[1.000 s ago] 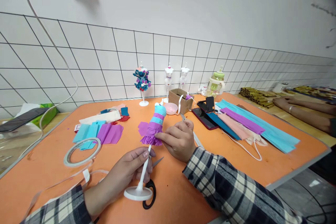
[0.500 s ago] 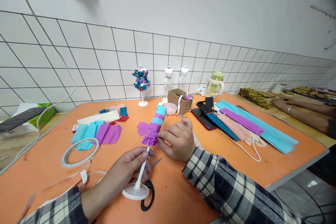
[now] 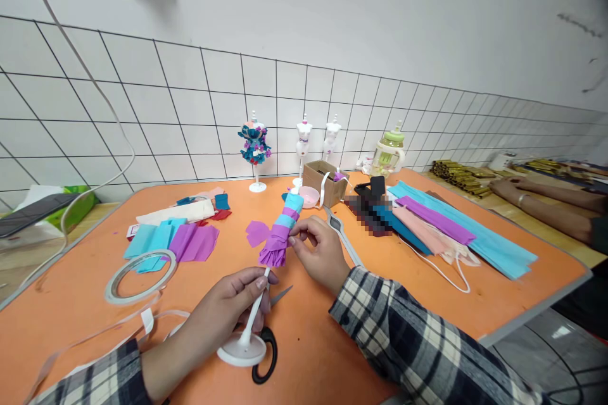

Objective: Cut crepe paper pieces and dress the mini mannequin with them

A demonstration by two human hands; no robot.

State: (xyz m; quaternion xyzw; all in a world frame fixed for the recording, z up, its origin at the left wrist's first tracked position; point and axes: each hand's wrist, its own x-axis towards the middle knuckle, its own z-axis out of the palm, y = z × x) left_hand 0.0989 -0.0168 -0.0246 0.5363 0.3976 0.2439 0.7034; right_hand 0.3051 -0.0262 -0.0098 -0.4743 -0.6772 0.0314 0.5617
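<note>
A small dress form on a white stand [image 3: 242,349] tilts between my hands, its body wrapped in light-blue and purple crepe paper [image 3: 276,242]. My left hand [image 3: 242,297] is closed around the stem, just below the gathered purple hem. At the right side of the wrap, my right hand [image 3: 320,250] pinches the edge of the purple paper between thumb and forefinger. Scissors [image 3: 266,354] with black handles lie beneath the stand, partly hidden by it and my left hand. Behind the dress form rests a purple paper piece [image 3: 257,233].
Left are a tape roll [image 3: 140,276] and blue and purple paper pieces [image 3: 194,242]. Toward the back stand a decorated dress form [image 3: 255,144], a cardboard box [image 3: 336,190] and a bottle [image 3: 388,155]. Paper strips [image 3: 470,228] lie right; another person's hands [image 3: 508,190] rest beyond.
My right hand has moved up a little along the wrap, and the purple hem hangs straighter and narrower. My left hand keeps its hold on the stem.
</note>
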